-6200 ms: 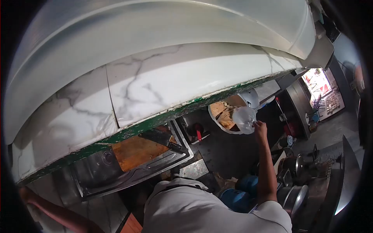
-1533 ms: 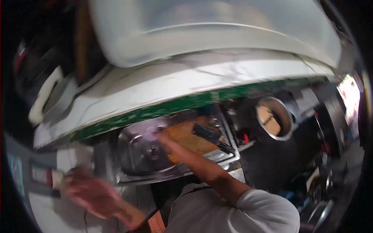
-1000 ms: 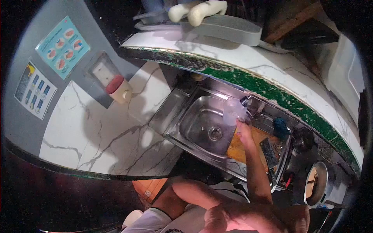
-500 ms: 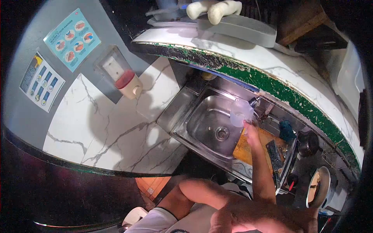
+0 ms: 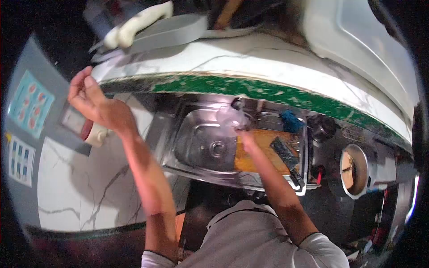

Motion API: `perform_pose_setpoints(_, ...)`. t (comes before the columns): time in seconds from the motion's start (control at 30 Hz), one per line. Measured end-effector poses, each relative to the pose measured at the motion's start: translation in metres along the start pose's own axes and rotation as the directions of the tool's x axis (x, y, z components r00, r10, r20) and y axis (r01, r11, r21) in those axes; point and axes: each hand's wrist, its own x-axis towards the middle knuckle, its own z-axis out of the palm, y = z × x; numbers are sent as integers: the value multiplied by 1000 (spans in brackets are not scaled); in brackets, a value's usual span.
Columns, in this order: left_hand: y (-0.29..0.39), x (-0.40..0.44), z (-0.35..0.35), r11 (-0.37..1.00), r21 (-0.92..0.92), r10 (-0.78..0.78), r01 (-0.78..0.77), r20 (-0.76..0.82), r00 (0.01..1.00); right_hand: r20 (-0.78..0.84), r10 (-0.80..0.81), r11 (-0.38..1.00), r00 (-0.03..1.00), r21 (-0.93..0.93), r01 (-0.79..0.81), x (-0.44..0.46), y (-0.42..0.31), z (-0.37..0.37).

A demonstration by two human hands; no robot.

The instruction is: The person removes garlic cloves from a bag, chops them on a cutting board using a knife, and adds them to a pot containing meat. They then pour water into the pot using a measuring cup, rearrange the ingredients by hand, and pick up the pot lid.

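Note:
My left hand [image 5: 99, 103] is raised at the left, near the end of the marble ledge and above the soap dispenser [image 5: 92, 133]; its fingers are loosely curled and apart, holding nothing. My right hand [image 5: 244, 136] grips a translucent plastic container [image 5: 231, 118] by its edge, just under the faucet [image 5: 237, 104] at the back of the steel sink [image 5: 187, 142]. Beneath my right forearm lies a wooden board [image 5: 259, 142], with a dark cleaver [image 5: 284, 154] resting across its right part.
A blue cloth [image 5: 290, 121] lies behind the board. A large pot [image 5: 364, 172] with brown pieces inside stands at the right. Above the sink runs a marble ledge [image 5: 250, 56] with a green edge, bearing a grey tray [image 5: 167, 33] and a large translucent tub [image 5: 353, 40].
My left hand has risen from the bottom of the view to the upper left. The view has turned, shifting the sink leftward. My right hand still holds the container by the faucet.

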Motion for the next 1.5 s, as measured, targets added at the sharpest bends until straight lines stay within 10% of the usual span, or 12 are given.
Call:
perform_pose_setpoints(0.27, -40, -2, 7, 996, 88, 13, -14, 9, 1000, 3, -164, 982, 986, 95, 163, -7, -11, 5)
perform_pose_setpoints(0.43, -87, 6, -23, 870, 335, 329, -362, 153, 932, -78, -136, 990, 988, 9, 137, 43, 44, 24)
perform_pose_setpoints(0.6, -106, 19, -33, 814, 431, 322, -388, 221, 921, -196, -164, 985, 967, -87, 149, -12, -21, 15)
perform_pose_setpoints(0.67, -115, 18, -33, 963, 261, 53, -67, 61, 997, -200, -168, 986, 965, -31, 165, -21, -26, 16)
perform_pose_setpoints(0.8, -67, 8, -10, 959, 280, -40, 43, -18, 999, -207, -155, 988, 966, -12, 156, -19, -23, 14)
perform_pose_setpoints(1.5, -74, 11, -16, 943, 333, -24, 12, 32, 999, -330, -157, 979, 931, -178, 101, 5, 9, 28)
